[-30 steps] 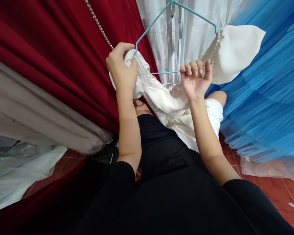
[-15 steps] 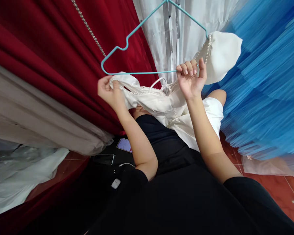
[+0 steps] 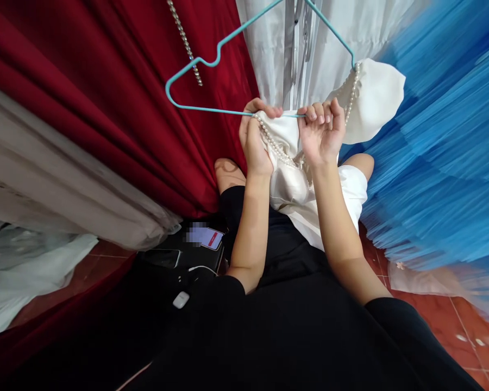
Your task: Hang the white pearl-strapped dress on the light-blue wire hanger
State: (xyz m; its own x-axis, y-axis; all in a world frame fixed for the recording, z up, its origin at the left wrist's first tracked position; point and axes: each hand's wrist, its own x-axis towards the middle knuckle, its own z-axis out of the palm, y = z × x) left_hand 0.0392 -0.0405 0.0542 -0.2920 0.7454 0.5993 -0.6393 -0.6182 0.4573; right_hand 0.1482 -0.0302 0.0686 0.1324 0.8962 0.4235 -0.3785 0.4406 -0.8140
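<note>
A light-blue hanger (image 3: pixel 212 110) is held up in front of me, its hook end out of the picture at the top. My right hand (image 3: pixel 321 130) has its fingers curled over the bottom bar. Close beside it, my left hand (image 3: pixel 256 138) grips the shoulder part of a white dress (image 3: pixel 291 184) at the same bar. Strings of pearl beads (image 3: pixel 274 142) trim the dress. Its other shoulder piece (image 3: pixel 375 100) hangs on the hanger's right end, while the lower part lies across my lap. The hanger's left end carries nothing.
Red fabric (image 3: pixel 106 103) hangs at left, with a beaded strand (image 3: pixel 183 38) on it. Blue tulle (image 3: pixel 440 163) hangs close at right, white cloth (image 3: pixel 264 54) behind. Lower left are a lit phone (image 3: pixel 209 239), a dark phone (image 3: pixel 163 258) and a white earbud case (image 3: pixel 181 300).
My left hand has moved right and slightly up, bringing the dress's left shoulder part to the hanger's bottom bar beside my right hand. My right hand stays on the bar.
</note>
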